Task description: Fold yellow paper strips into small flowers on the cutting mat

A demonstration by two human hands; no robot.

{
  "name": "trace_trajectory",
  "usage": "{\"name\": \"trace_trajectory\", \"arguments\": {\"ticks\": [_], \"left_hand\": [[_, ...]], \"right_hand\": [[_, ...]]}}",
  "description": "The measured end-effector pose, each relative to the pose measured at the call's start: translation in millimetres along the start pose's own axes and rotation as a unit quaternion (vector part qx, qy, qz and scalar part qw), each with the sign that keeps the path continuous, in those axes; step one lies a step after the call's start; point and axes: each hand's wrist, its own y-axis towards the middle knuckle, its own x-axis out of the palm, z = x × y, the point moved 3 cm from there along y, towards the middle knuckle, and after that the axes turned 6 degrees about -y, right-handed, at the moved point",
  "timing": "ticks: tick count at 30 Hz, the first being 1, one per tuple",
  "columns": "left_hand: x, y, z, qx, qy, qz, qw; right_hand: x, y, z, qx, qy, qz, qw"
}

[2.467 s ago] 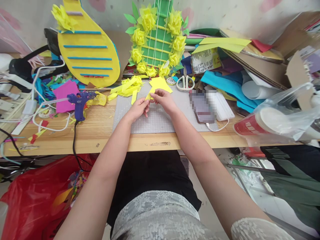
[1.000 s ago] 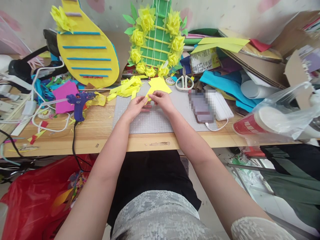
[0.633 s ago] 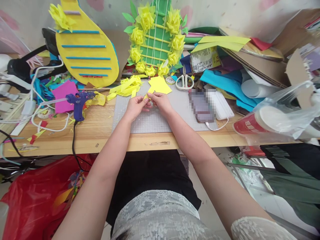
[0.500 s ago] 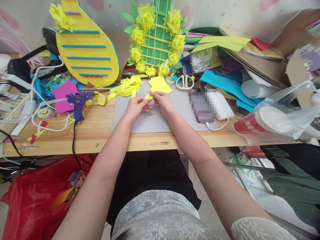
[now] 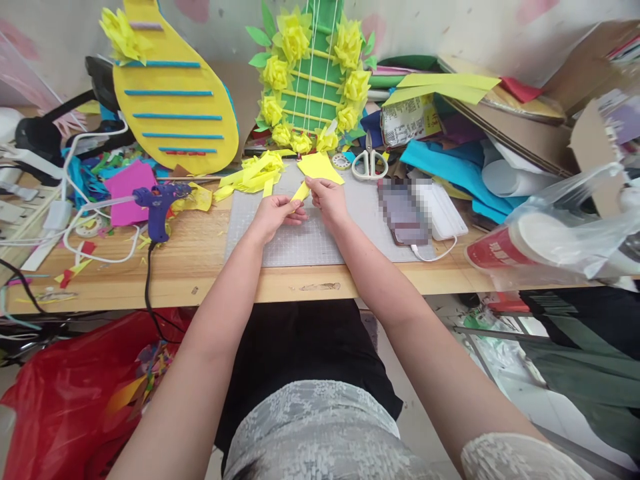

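Note:
Above the grey cutting mat [image 5: 320, 247], my left hand [image 5: 276, 217] pinches one end of a small yellow paper strip [image 5: 301, 192]. The strip's other end is between the thumb and fingers of my right hand [image 5: 327, 200]. Just beyond my fingers lies a stack of yellow paper pieces [image 5: 320, 167], partly covered by my right hand. A heap of cut yellow strips [image 5: 254, 173] sits to the left of it. White-handled scissors [image 5: 370, 165] lie to the right, beside a tape roll [image 5: 341, 161].
A purple glue gun [image 5: 159, 208] stands at left with its cord over the table edge. Yellow [image 5: 175, 127] and green [image 5: 307, 100] paper instruments lean at the back. A phone [image 5: 405, 213], a white power bank [image 5: 440, 210] and a bagged cup [image 5: 505, 243] are on the right.
My hands have moved slightly apart, the right one a little rightward, and more of the yellow strip shows between them. The things on the table stay where they were.

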Motion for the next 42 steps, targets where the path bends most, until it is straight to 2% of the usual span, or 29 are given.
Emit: {"name": "trace_trajectory", "arguments": {"ticks": [3,8,15,20,25,30,36,38,42], "left_hand": [[-1.1,0.5,-0.9,-0.001,0.007,0.002,1.000],[0.3,-0.9,-2.0,-0.020,0.010,-0.012,1.000],[1.4,-2.3,-0.8,-0.013,-0.004,-0.011,1.000],[2.4,-1.4,-1.1,-0.016,-0.005,-0.011,1.000],[1.1,-2.9,-1.5,-0.018,0.004,-0.011,1.000],[2.7,-4.4,-2.0,-0.016,0.002,-0.007,1.000],[-1.7,0.9,-4.2,0.016,-0.002,0.018,1.000],[-5.3,1.7,-5.0,0.014,-0.002,0.000,1.000],[-7.6,0.6,-5.9,-0.007,-0.015,-0.090,0.996]], "right_hand": [[-2.6,2.7,-1.1,0.002,-0.002,-0.001,1.000],[-8.3,6.5,-2.7,-0.010,0.002,0.047,0.999],[-2.3,3.3,0.6,-0.013,-0.016,-0.051,0.998],[-0.5,3.5,3.2,-0.030,-0.019,-0.019,0.999],[-6.4,5.5,-1.2,-0.012,-0.027,-0.041,0.999],[-12.8,3.6,-7.2,-0.029,-0.050,0.001,0.998],[-4.9,-0.9,-2.9,-0.005,-0.030,-0.063,0.998],[-5.4,-1.7,-3.9,-0.013,-0.028,-0.050,0.998],[-7.0,-2.1,-6.2,-0.020,-0.018,-0.039,0.999]]}}
